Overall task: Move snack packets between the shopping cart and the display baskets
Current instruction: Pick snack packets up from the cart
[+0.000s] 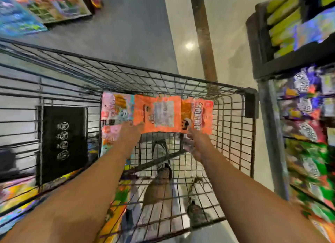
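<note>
Head view, steeply downward, close over the cart [250, 105].

A wire shopping cart [233, 90] fills the middle of the view, its mesh floor seen from above. Orange snack packets [159, 114] lie side by side in a row against its far wall, with a pink packet [116, 106] at the left end and more colourful packets along the cart's left side. On the right, wire display baskets [272, 105] stacked on a rack hold purple, green and yellow packets [308, 152], blurred.
</note>
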`<state>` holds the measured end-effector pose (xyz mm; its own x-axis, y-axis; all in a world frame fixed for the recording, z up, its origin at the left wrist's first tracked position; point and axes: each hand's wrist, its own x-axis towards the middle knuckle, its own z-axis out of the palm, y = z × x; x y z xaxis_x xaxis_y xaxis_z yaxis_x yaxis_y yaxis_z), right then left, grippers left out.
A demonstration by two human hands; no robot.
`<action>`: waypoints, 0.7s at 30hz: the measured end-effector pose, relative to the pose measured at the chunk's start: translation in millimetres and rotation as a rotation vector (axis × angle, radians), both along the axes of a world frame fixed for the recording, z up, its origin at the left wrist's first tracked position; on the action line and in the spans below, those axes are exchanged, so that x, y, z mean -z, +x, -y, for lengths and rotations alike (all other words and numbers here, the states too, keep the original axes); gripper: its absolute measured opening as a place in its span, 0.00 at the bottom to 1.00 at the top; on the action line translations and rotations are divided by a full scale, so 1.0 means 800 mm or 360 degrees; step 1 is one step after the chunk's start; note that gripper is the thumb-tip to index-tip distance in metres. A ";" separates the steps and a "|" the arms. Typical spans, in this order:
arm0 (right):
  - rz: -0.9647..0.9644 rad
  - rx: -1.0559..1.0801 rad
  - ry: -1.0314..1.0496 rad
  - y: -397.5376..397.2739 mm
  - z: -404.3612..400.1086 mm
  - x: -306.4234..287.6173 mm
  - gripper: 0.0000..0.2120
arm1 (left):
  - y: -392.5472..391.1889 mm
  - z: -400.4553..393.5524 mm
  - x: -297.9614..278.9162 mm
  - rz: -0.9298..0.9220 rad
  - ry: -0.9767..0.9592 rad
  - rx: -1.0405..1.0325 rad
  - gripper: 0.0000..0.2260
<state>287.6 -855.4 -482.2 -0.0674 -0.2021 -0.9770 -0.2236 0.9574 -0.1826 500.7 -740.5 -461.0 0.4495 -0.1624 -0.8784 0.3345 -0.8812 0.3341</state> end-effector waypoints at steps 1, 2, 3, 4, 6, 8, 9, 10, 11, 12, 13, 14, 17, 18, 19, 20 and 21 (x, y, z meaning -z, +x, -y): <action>0.0026 0.0153 0.0034 0.003 -0.001 0.009 0.12 | 0.000 0.004 0.011 -0.0001 0.0008 -0.0065 0.11; 0.0056 0.0291 0.0058 0.006 -0.001 0.018 0.15 | 0.002 0.007 0.018 0.0019 0.0003 -0.0141 0.03; 0.0082 0.0413 0.0074 0.008 -0.002 0.026 0.18 | 0.003 0.010 0.030 0.0014 -0.0001 -0.0223 0.08; 0.0101 0.0511 0.0085 0.010 -0.003 0.032 0.20 | 0.003 0.014 0.036 0.0023 -0.0009 -0.0292 0.11; 0.0105 0.0664 0.0095 0.010 -0.005 0.042 0.23 | 0.003 0.021 0.045 -0.0025 -0.0011 -0.0379 0.09; 0.0093 0.0790 0.0103 0.009 -0.009 0.051 0.23 | 0.003 0.023 0.052 -0.0040 0.0008 -0.0326 0.09; 0.0082 0.0853 0.0114 0.009 -0.011 0.055 0.20 | 0.003 0.022 0.051 -0.0025 0.0011 -0.0286 0.10; 0.0053 0.0919 0.0126 0.009 -0.014 0.059 0.14 | 0.004 0.021 0.049 0.0015 -0.0004 -0.0238 0.10; 0.0017 0.0987 0.0139 0.009 -0.016 0.062 0.10 | 0.004 0.019 0.043 0.0064 -0.0023 -0.0175 0.08; -0.0002 0.1048 0.0151 0.010 -0.016 0.063 0.09 | 0.004 0.017 0.036 0.0121 -0.0048 -0.0071 0.08; 0.0000 0.1088 0.0163 0.010 -0.016 0.064 0.10 | 0.003 0.012 0.027 0.0168 -0.0087 0.0051 0.09; 0.0022 0.1116 0.0171 0.010 -0.015 0.062 0.10 | 0.002 0.005 0.017 0.0206 -0.0135 0.0152 0.10; 0.0062 0.1077 0.0133 0.016 -0.008 0.048 0.06 | -0.007 -0.016 -0.031 0.0315 -0.0315 0.0268 0.13; 0.0052 0.1033 0.0084 0.017 -0.006 0.039 0.04 | -0.011 -0.022 -0.050 0.0345 -0.0372 0.0258 0.13; 0.0043 0.0976 0.0026 0.020 -0.005 0.030 0.04 | -0.015 -0.029 -0.068 0.0363 -0.0433 0.0228 0.12; 0.0038 0.0911 -0.0030 0.023 -0.005 0.018 0.05 | -0.019 -0.034 -0.088 0.0374 -0.0495 0.0186 0.11; 0.0035 0.0841 -0.0090 0.027 -0.004 0.005 0.06 | -0.022 -0.040 -0.106 0.0380 -0.0546 0.0144 0.11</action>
<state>309.2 -852.1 -486.0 -0.1537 -0.1985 -0.9680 0.2910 0.9271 -0.2364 483.1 -708.8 -375.8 0.6045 -0.4750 -0.6395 0.1388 -0.7277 0.6717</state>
